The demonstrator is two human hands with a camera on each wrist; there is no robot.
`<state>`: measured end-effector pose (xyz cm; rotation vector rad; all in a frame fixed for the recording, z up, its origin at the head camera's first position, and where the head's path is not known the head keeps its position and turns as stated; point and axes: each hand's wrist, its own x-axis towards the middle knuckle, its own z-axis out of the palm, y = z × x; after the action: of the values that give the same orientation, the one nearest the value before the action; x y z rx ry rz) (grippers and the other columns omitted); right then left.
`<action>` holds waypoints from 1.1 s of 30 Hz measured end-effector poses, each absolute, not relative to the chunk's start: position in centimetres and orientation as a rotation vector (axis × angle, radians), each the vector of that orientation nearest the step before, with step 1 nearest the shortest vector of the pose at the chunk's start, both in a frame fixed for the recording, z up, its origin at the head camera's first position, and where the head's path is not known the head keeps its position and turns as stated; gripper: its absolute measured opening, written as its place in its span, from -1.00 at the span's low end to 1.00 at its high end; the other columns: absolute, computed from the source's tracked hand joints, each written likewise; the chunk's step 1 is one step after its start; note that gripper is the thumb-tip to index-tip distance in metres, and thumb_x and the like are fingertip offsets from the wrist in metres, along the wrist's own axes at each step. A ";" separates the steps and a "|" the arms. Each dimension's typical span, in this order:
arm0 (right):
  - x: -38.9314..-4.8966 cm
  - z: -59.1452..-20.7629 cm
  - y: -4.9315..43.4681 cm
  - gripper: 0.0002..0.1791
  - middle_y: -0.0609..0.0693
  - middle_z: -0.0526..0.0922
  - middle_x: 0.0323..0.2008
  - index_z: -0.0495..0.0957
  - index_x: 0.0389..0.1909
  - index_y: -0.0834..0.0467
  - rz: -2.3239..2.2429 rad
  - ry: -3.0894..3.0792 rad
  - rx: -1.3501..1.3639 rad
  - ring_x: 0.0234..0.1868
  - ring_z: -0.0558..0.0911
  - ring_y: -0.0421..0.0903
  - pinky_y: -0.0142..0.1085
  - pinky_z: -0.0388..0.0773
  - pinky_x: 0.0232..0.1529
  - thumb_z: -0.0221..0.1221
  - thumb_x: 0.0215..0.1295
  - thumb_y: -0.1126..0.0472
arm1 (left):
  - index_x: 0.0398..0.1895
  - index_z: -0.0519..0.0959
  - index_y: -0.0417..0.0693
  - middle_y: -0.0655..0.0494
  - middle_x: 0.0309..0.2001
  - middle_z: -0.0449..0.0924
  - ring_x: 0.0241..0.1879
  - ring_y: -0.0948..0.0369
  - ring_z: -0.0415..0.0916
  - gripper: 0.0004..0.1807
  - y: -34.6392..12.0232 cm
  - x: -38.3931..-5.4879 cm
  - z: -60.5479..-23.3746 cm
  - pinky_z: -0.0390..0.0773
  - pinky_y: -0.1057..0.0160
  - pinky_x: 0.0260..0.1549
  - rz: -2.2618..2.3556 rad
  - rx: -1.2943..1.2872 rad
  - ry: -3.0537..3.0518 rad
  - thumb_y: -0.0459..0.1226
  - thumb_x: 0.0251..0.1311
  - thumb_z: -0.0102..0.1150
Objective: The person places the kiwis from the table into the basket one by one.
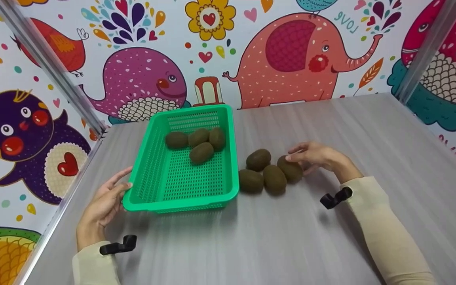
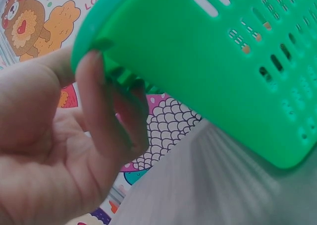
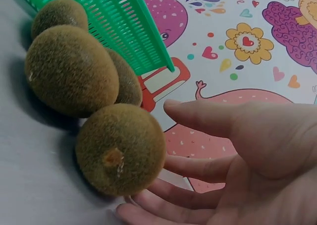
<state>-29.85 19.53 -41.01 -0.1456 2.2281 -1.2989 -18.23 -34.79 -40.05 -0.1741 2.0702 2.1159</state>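
Note:
A green plastic basket [image 1: 228,158] with perforated walls holds several brown kiwis [image 1: 201,152] toward its far end. At its near left corner my left hand [image 1: 103,202] grips the rim, as the left wrist view also shows with fingers curled at the basket edge [image 2: 119,41]. Several more kiwis [image 1: 274,179] lie grouped on the table against the basket's right side. My right hand [image 1: 315,156] is at the rightmost kiwi [image 3: 120,149]. In the right wrist view its fingers [image 3: 198,168] extend beside and behind that kiwi, while the thumb stands apart from it.
The grey table [image 1: 311,237] extends right and in front of the basket. Printed cartoon panels [image 1: 220,55] stand behind and at both sides, with metal posts [image 1: 54,67] at the corners. Black wrist mounts [image 1: 335,198] sit on both sleeves.

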 end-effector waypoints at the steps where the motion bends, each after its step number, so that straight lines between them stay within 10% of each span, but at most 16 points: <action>1: -29.9 -41.1 19.5 -0.34 0.22 0.47 0.21 0.38 0.32 0.30 -1.296 2.227 -0.144 -0.02 0.51 -0.05 -0.11 0.73 -0.03 0.27 0.34 0.01 | 0.51 0.08 0.02 0.20 -0.30 0.72 -0.44 0.30 0.70 -0.42 -34.8 -18.2 -40.0 0.74 0.28 -0.43 2.117 -0.173 2.068 -0.36 0.48 -0.10; 11: -30.0 -41.7 19.0 -0.25 0.34 0.35 0.37 0.30 0.39 0.34 -1.301 2.187 -0.155 0.16 0.53 0.05 -0.12 0.74 -0.07 0.34 0.28 0.10 | 0.52 0.06 -0.01 0.18 -0.30 0.72 -0.44 0.29 0.71 -0.41 -34.9 -18.0 -40.0 0.73 0.28 -0.44 2.121 -0.158 2.067 -0.36 0.49 -0.10; 33: -30.0 -41.4 19.4 -0.26 0.26 0.46 0.23 0.35 0.35 0.35 -1.261 2.246 -0.193 -0.10 0.60 -0.15 -0.31 0.70 -0.13 0.35 0.21 0.15 | 0.53 0.04 0.02 0.18 -0.29 0.72 -0.41 0.27 0.72 -0.40 -34.9 -18.2 -40.0 0.75 0.25 -0.39 2.097 -0.160 2.065 -0.33 0.50 -0.08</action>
<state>-30.05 19.41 -41.45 -0.1927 2.2455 -1.2612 -18.17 -34.91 -39.96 -0.1604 2.0648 2.0966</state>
